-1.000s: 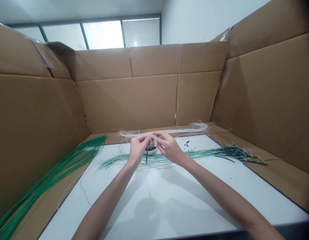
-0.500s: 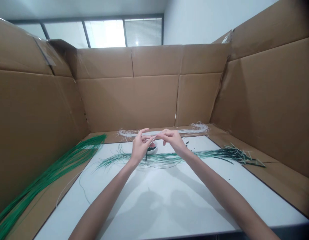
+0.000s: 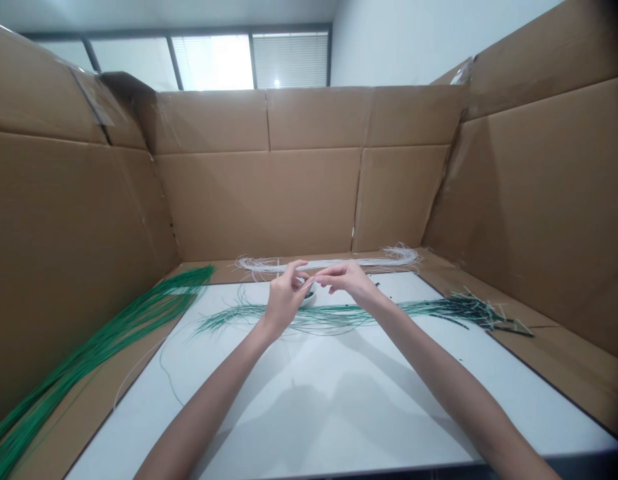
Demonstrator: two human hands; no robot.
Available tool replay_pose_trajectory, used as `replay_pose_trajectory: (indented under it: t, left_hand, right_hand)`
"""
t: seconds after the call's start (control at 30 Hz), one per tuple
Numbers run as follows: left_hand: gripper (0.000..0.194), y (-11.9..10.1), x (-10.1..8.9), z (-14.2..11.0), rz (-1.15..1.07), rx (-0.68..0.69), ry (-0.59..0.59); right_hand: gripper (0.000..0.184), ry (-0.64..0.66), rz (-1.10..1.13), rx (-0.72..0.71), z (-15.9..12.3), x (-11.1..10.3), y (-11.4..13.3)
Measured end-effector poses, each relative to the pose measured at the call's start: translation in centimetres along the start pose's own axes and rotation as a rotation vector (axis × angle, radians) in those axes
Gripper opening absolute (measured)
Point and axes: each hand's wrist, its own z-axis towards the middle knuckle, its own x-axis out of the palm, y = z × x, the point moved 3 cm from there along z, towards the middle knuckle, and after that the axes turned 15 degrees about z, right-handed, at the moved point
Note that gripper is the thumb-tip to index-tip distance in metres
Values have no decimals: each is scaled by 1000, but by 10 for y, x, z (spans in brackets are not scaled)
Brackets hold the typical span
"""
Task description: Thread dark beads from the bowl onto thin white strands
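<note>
At the far left, a bundle of green strands is laid slantwise along the cardboard. Next to it, the left forearm is extended forward and inward over the white table, and the left hand is raised at its end, the index finger arched upward. Between its thumb and a finger a thin white piece is pinched; it is held above the table, angled up toward the other hand. Just beneath, a small white bowl with dark contents is partly hidden by the hands. Behind, white strands are spread sideways. The right hand is turned inward, palm down, its thumb and index tip brought together at the piece's other end — how firmly cannot be told. The right forearm is stretched in from the lower right. Thin green strands are laid crosswise below the hands — their dark ends are gathered at the right.
</note>
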Motion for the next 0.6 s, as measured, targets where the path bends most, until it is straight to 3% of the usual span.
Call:
replay_pose_trajectory:
  t: [0.2,0.43,0.5,0.6]
  left_hand:
    - [47,-2,0,5,-350,-257,126]
    - [53,4,9,7,-697,-599,560]
    - [52,6,11,6,-670,-646,653]
    - [40,12,11,6,-596,-583,709]
  right_hand:
    - [23,-13,-49,-45,-3,-5,12]
    - [24,-174,17,-141,3,-20,11]
    - [23,-249,52,-169,5,-25,10]
    - [25,-324,80,-174,7,-32,8]
